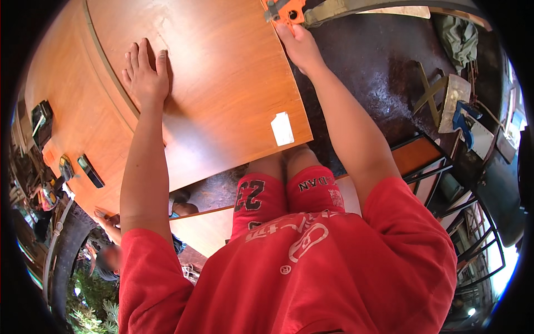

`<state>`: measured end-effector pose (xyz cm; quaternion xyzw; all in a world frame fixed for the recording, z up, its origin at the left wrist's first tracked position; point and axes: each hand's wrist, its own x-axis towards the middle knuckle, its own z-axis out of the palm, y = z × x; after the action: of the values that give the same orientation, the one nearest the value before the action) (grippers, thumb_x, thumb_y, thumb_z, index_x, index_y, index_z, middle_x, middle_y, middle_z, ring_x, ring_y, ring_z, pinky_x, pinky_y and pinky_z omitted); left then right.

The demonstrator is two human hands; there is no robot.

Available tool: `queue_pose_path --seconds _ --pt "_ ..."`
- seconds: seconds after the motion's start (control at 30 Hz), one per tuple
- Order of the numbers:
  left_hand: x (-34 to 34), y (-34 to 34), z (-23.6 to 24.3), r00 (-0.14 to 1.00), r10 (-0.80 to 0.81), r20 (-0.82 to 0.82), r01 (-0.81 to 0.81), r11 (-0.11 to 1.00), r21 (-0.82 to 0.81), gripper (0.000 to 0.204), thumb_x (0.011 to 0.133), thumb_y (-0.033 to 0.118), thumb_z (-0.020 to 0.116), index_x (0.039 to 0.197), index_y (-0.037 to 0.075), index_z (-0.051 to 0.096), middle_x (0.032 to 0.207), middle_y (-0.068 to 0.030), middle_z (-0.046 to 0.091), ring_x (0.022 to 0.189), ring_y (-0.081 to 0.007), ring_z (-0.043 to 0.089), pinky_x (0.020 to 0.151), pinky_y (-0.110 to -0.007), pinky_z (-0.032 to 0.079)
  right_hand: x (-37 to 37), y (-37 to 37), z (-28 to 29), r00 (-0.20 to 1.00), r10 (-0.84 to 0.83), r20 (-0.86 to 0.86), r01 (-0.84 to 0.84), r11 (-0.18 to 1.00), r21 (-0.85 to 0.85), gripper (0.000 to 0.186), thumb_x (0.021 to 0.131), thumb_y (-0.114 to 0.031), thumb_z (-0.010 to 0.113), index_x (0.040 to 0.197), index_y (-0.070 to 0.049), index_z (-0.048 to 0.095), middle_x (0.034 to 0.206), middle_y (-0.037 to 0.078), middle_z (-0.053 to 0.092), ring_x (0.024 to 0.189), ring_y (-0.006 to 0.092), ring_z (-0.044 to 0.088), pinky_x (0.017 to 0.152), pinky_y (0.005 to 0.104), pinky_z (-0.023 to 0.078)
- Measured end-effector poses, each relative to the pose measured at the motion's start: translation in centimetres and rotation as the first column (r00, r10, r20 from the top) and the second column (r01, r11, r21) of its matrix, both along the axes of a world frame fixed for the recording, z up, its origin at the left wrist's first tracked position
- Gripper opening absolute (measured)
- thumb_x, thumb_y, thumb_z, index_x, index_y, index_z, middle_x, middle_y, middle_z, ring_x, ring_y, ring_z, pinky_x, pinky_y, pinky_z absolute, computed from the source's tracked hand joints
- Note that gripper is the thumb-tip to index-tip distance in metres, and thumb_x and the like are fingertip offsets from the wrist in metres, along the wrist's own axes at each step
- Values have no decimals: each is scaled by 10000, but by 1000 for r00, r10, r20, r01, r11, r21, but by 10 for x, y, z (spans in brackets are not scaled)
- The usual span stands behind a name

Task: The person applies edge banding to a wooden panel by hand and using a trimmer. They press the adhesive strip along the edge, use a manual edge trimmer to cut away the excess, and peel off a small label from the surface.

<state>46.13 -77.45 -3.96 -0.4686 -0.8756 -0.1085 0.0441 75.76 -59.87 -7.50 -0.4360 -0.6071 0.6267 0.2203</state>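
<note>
My left hand (147, 78) lies flat with its fingers apart on a smooth orange-brown wooden panel (233, 106). Beside it, a narrow brown raised strip (105, 50) runs along the panel in a curve. At the panel's far right edge, my right hand (300, 49) is closed on an orange hand tool (288, 12) with a dark round part; its exact kind I cannot make out. The tool sits against the edge, and the picture's top cuts it off. A white label (282, 129) is stuck near the panel's near right corner.
On the left lie a black oblong object (90, 171), a yellow-and-black object (65, 167) and a black case (41, 122). Another person's hand (105, 220) rests at the lower left edge. At right stand a blue clamp (466, 123) and black metal frames (473, 239).
</note>
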Motion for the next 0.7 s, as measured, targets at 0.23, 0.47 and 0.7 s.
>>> queue_pose_path --seconds 0.23,0.47,0.7 --pt "4 2 3 999 1 51 -3 999 34 618 955 562 427 1474 230 380 1550 -86 323 1454 -282 229 1173 -490 125 36 -34 1 995 -15 99 19 999 -41 475 956 -467 550 930 4 597 803 57 632 747 125 562 708 305 469" --pt "4 2 2 999 0 36 -1 1000 11 622 962 571 406 1480 230 367 1557 -81 307 1459 -268 218 1177 -473 122 69 -63 8 985 -3 170 14 998 -68 438 957 -417 569 935 20 593 812 81 640 754 139 572 710 317 473" --pt "4 3 3 998 -9 59 7 1000 30 629 960 582 401 1477 224 377 1561 -82 300 1462 -267 209 1177 -471 116 103 -96 18 977 -12 213 37 993 -109 387 956 -347 582 958 39 597 859 107 657 803 135 594 735 320 481"
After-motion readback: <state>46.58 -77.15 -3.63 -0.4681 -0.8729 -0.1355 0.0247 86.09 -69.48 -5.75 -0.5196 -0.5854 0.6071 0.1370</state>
